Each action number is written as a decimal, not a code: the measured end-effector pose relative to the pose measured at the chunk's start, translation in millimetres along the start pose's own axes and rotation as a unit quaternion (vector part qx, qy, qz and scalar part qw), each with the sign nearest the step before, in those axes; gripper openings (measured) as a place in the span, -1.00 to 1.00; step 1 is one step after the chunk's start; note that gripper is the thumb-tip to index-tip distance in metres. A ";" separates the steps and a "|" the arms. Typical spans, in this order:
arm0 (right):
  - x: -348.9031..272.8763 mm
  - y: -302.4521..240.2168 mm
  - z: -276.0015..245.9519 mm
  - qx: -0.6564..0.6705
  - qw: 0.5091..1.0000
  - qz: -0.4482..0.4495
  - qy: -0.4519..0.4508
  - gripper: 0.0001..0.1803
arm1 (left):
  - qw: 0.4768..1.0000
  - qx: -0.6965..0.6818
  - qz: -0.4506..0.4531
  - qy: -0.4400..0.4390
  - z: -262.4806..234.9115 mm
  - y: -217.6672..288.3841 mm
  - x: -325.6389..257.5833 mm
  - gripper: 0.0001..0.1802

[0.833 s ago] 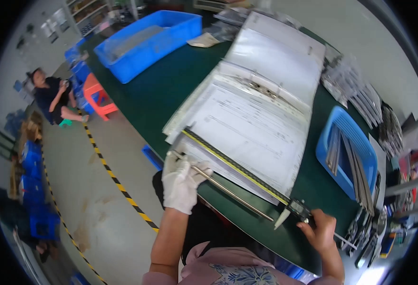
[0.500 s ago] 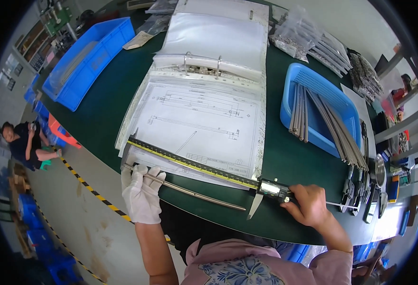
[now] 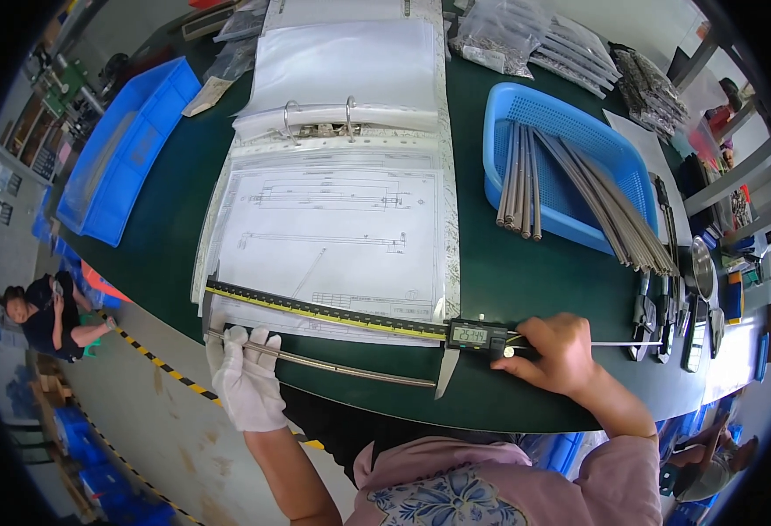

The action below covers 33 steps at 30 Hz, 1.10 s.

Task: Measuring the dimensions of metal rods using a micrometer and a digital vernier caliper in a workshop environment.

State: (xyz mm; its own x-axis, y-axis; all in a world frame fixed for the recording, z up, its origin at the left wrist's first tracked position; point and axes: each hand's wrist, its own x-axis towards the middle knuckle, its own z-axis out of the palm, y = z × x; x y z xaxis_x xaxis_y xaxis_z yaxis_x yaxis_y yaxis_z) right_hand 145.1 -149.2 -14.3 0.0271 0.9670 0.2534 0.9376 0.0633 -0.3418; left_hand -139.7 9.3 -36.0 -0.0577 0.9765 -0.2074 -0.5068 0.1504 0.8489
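Grey floor (image 3: 162, 430), brown-stained, is crossed toward 8 o'clock by yellow-and-black striped tape (image 3: 159, 362); blue crates (image 3: 105, 480) are set beyond. The centre is filled by a dark green tabletop (image 3: 168, 197), whitened by glare near 4 o'clock. A pale wall (image 3: 653, 22) is seen between 1 and 2.

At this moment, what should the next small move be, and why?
Probably a light nudge of the caliper's sliding jaw toward the rod with the right hand. That hand is at the slider, the gloved left hand holds the rod near the fixed jaw, and the rod's other end lies close to the sliding jaw; whether they touch is unclear.
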 end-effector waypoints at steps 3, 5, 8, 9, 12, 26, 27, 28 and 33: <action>1.3 -0.3 -4.2 0.026 0.999 -0.017 -0.010 -0.60 | 1.000 0.001 0.004 -0.004 -2.2 0.3 0.4 -0.64; -0.4 1.5 -4.1 0.028 0.999 -0.021 -0.012 -0.61 | 1.000 0.002 0.003 -0.004 -3.0 0.1 0.5 -0.63; -1.5 1.9 -3.9 0.017 0.999 -0.031 -0.014 -0.64 | 1.000 0.001 0.005 -0.004 -4.1 -0.6 0.3 -0.63; -1.5 1.8 -3.5 0.004 0.999 -0.035 -0.015 -0.65 | 1.000 -0.003 0.004 -0.005 -4.0 -0.7 0.2 -0.63; -1.8 2.5 -2.4 0.005 0.999 -0.041 -0.012 -0.65 | 1.000 -0.011 0.005 -0.020 -8.5 -1.4 1.0 -0.65; -2.0 2.8 2.1 0.001 1.000 -0.026 0.014 -0.55 | 1.000 -0.002 0.000 0.018 -7.2 -1.0 1.5 -0.67; -2.6 3.1 2.1 0.003 0.999 -0.027 0.017 -0.55 | 1.000 -0.002 -0.001 0.013 -8.7 -1.6 2.2 -0.67; -3.0 3.5 2.9 0.002 0.999 -0.025 0.021 -0.55 | 1.000 -0.009 -0.004 0.011 -10.7 -1.5 2.2 -0.67; -4.4 4.4 3.5 0.003 0.999 -0.030 0.017 -0.56 | 1.000 -0.012 -0.015 0.017 -12.8 -1.1 1.0 -0.67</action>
State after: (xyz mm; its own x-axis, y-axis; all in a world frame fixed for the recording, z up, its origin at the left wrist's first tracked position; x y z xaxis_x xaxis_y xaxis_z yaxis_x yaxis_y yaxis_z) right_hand 147.9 -152.3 -20.0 -0.0173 0.9524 0.3042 0.9360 0.1224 -0.3300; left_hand -150.2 8.2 -43.4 -0.0721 0.9657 -0.2495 -0.5292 0.1750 0.8302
